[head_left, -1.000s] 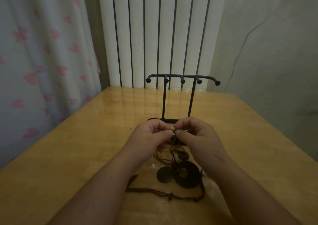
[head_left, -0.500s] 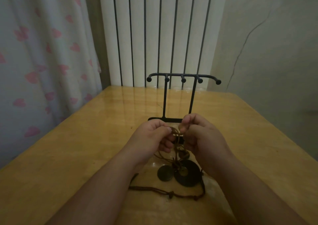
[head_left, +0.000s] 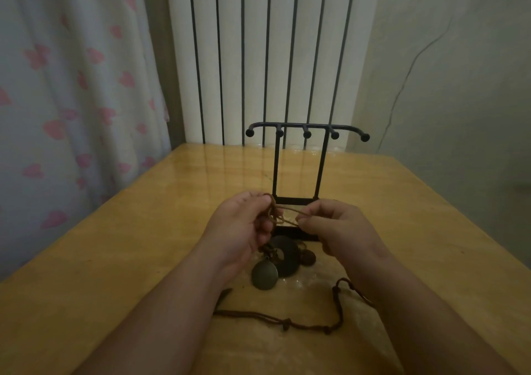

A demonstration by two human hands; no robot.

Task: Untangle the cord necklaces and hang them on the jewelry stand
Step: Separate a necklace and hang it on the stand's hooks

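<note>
Both hands hold a tangle of brown cord necklaces (head_left: 283, 215) just above the table, in front of the black jewelry stand (head_left: 306, 133). My left hand (head_left: 241, 228) grips a knotted bunch of cord, and my right hand (head_left: 336, 225) pinches a light brown strand stretched between the two. Below the hands lie a dark ring pendant (head_left: 284, 255), a round metal disc pendant (head_left: 264, 274) and a small dark pendant (head_left: 308, 257). A dark brown cord (head_left: 287, 321) trails on the table between my forearms. Nothing hangs on the stand's hooks.
The wooden table (head_left: 115, 259) runs back to a white ribbed radiator (head_left: 258, 58). A curtain with pink hearts (head_left: 71, 87) hangs on the left, and a plain wall with a thin cable (head_left: 402, 87) stands on the right.
My hands have drawn apart, stretching a light strand between them. The pendants have shifted up and left, and the dark cord loop now lies wider on the table.
</note>
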